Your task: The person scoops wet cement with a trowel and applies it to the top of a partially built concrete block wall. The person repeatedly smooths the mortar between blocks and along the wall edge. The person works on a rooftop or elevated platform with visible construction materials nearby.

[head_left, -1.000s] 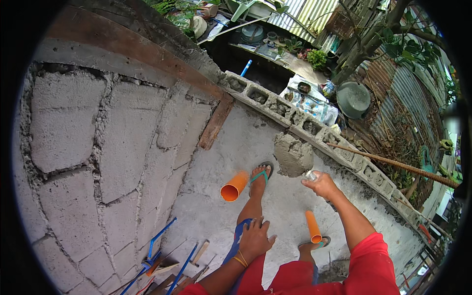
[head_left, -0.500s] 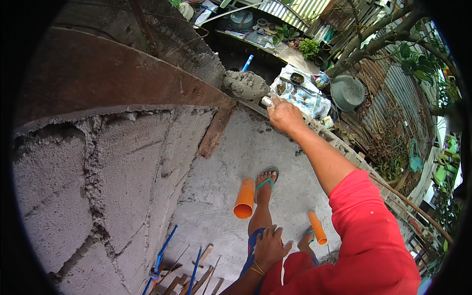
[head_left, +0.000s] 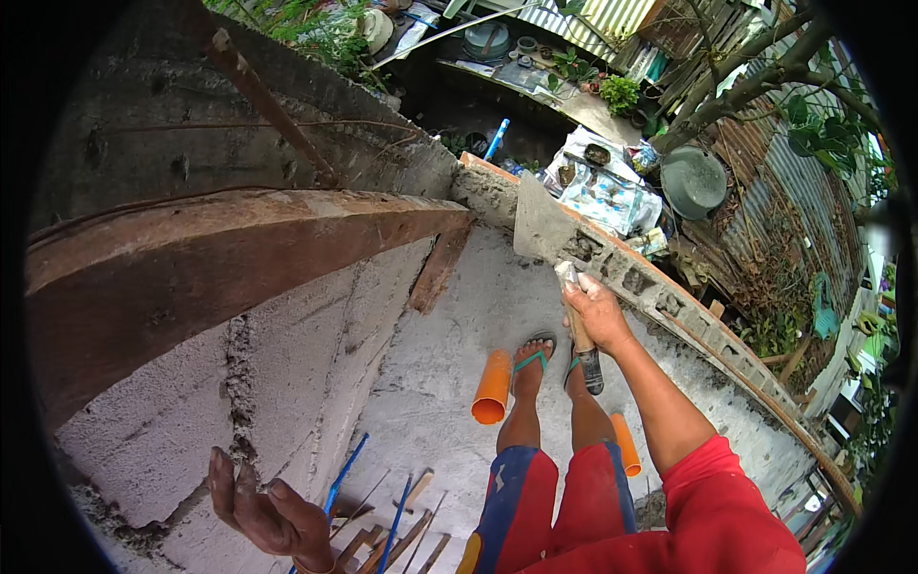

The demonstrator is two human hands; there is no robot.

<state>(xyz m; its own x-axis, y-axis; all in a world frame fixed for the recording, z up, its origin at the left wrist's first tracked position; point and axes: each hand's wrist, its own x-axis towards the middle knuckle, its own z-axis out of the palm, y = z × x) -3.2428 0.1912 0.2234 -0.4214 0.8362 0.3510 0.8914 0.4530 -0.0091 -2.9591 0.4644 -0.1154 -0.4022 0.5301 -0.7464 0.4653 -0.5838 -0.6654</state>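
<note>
My right hand (head_left: 601,314) grips a mason's trowel (head_left: 537,222) by its wooden handle. The grey, smeared blade points away from me over the top of the hollow-block wall (head_left: 636,279) and carries no heap of mortar. Beside the blade, grey mortar (head_left: 490,195) lies at the wall's far left end, next to the wooden beam. At the lower left, my left hand (head_left: 263,507) is raised palm up with its fingers apart, holding nothing. The rough plastered block wall (head_left: 143,383) lies beyond it.
A long wooden beam (head_left: 229,239) caps the left wall, with a short wood piece (head_left: 440,273) below its end. Two orange pipes (head_left: 492,387) stand by my feet. Blue rods (head_left: 346,471) and sticks lie low left. Beyond the block wall sit a grey tub (head_left: 693,182) and corrugated sheets (head_left: 755,182).
The mortar lump at the trowel is no longer there, and the blade shows. My right hand has come nearer and to the right. My left hand has left my leg and swung out left.
</note>
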